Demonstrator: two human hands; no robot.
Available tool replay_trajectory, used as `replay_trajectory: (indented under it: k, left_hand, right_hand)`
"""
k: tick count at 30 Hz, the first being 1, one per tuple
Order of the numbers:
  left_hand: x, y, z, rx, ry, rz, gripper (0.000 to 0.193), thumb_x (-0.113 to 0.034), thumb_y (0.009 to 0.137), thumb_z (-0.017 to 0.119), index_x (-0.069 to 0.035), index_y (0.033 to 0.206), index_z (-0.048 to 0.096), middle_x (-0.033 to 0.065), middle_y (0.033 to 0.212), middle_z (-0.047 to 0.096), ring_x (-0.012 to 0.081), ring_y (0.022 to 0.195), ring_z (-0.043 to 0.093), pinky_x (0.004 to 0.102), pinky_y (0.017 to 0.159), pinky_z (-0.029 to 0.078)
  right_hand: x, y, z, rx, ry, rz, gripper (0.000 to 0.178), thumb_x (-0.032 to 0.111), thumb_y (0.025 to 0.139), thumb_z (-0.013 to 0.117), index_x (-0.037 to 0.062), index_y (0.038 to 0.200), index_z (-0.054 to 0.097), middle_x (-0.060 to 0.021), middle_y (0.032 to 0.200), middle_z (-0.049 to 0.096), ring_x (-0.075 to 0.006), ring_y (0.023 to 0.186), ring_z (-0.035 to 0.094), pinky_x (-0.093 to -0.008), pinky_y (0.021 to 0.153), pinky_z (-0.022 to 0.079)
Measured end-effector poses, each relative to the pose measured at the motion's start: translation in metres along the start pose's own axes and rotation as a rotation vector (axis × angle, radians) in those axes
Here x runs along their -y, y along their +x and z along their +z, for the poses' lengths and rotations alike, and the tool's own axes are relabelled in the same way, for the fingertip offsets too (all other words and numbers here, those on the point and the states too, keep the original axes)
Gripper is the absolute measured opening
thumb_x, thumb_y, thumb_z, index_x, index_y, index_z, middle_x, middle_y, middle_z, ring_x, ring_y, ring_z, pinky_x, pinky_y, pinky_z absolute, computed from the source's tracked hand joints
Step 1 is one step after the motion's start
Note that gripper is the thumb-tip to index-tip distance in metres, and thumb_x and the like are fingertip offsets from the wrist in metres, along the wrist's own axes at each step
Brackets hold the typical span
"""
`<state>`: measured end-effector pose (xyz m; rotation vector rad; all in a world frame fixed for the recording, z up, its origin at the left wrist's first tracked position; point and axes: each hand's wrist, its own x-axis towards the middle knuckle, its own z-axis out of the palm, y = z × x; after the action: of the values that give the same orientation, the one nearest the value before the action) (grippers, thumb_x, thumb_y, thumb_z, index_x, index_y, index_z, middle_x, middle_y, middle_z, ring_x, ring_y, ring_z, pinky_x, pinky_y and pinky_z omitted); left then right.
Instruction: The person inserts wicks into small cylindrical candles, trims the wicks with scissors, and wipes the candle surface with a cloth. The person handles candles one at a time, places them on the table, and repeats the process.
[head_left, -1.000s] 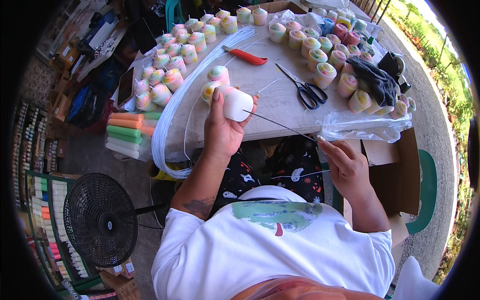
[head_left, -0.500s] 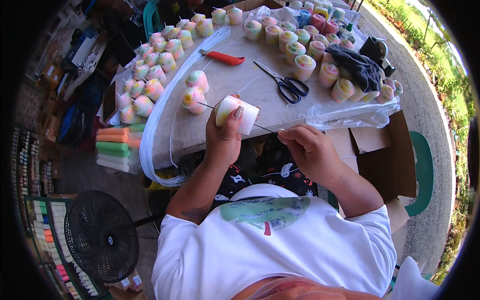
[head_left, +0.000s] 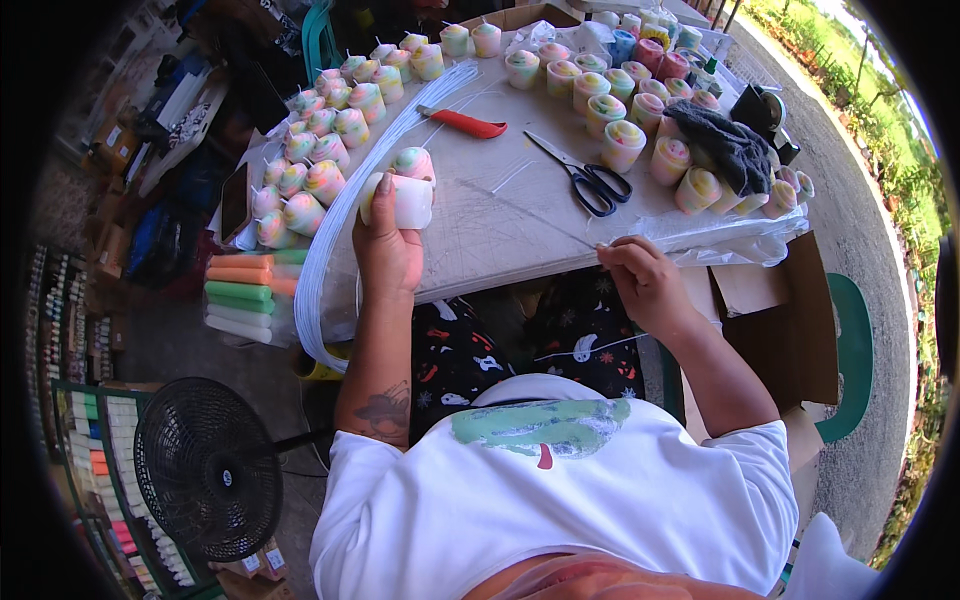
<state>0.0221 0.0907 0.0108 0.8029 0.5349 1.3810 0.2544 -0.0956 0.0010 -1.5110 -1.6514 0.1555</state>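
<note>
My left hand [head_left: 388,255] is closed around a pastel candle [head_left: 408,204], its plain white base facing right. It is raised over the table's near left part, in front of a standing swirl-topped candle [head_left: 413,162]. My right hand [head_left: 645,280] pinches one end of a thin metal rod [head_left: 560,227] near the table's front edge. The rod slants up and left over the tabletop, apart from the held candle; its far end is blurred. Between and beyond my hands lie black-handled scissors [head_left: 590,185] and a red-handled cutter [head_left: 467,122].
A bundle of white wicks [head_left: 335,230] curves along the table's [head_left: 470,255] left side. Wicked candles [head_left: 325,181] crowd the left; wickless ones [head_left: 623,146] stand at right beside a dark cloth [head_left: 725,145]. An open cardboard box [head_left: 780,310] and a fan [head_left: 208,470] flank me.
The rod that ran through the candle is now out of it. My left hand has carried the candle left and slightly up; my right hand has shifted a little right with the rod.
</note>
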Motion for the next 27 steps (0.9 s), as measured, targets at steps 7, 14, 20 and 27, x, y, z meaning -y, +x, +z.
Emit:
replay_trajectory:
  k: [7,14,20,27]
  left_hand:
    - [0.017,-0.005,0.003,0.158,-0.215,-0.416,0.048,-0.049,0.089,0.058,-0.009,0.115,0.051,0.0068,0.107,0.062,0.0215,0.094,0.063,0.0364,0.076,0.055]
    - [0.025,-0.012,0.008,0.18,-0.129,-0.45,0.043,-0.041,0.088,0.064,-0.014,0.119,0.051,0.0048,0.11,0.061,0.0212,0.101,0.062,0.0369,0.081,0.056]
    - [0.035,-0.015,0.041,0.438,-0.325,-0.683,0.045,-0.043,0.092,0.056,-0.005,0.115,0.057,0.0113,0.108,0.063,0.0287,0.1,0.064,0.0364,0.081,0.058]
    - [0.053,-0.016,0.064,0.423,-0.187,-0.75,0.055,-0.057,0.091,0.046,-0.006,0.105,0.059,0.0079,0.088,0.065,0.0224,0.071,0.067,0.03,0.057,0.056]
  right_hand:
    - [-0.023,0.051,0.038,0.094,0.101,0.383,0.022,0.003,0.086,0.056,-0.0014,0.106,0.064,-0.0202,0.102,0.06,-0.0358,0.095,0.06,-0.0379,0.085,0.048]
    - [-0.09,0.102,-0.055,-0.434,-0.825,0.217,0.063,0.049,0.085,0.061,0.0156,0.136,0.045,-0.0138,0.14,0.041,-0.032,0.136,0.029,-0.0588,0.108,0.017]
    - [-0.168,0.08,-0.156,-0.305,-0.717,0.593,0.037,0.041,0.092,0.052,0.008,0.103,0.065,-0.0172,0.102,0.068,-0.0355,0.099,0.063,-0.0466,0.092,0.042]
    - [0.025,0.067,-0.099,-0.458,-0.164,-0.171,0.022,0.012,0.077,0.072,-0.0018,0.09,0.061,-0.0154,0.101,0.059,-0.0298,0.091,0.059,-0.0363,0.081,0.047]
